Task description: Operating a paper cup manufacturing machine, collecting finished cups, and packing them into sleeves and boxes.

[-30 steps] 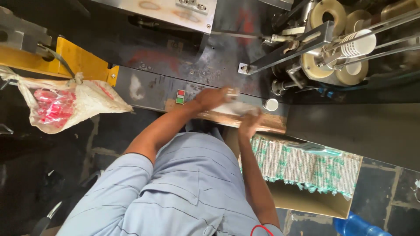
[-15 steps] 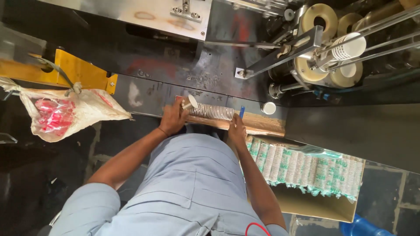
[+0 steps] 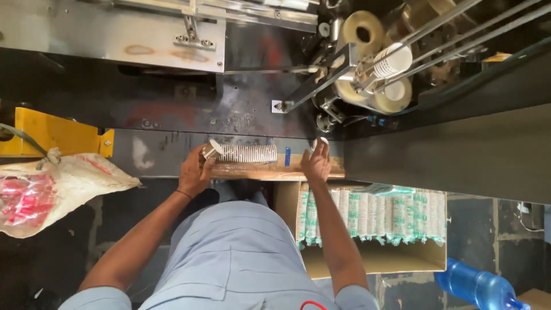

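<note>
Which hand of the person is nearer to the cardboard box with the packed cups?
The right hand. It rests on the wooden ledge directly above the cardboard box. The left hand is farther to the left, holding the end of a lying stack of paper cups.

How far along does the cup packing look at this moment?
Done: sleeved cup rows fill much of the cardboard box. In hand: the left hand grips a loose cup stack on the wooden ledge; the right hand rests nearby. Left: the box's near side is unfilled.
</note>
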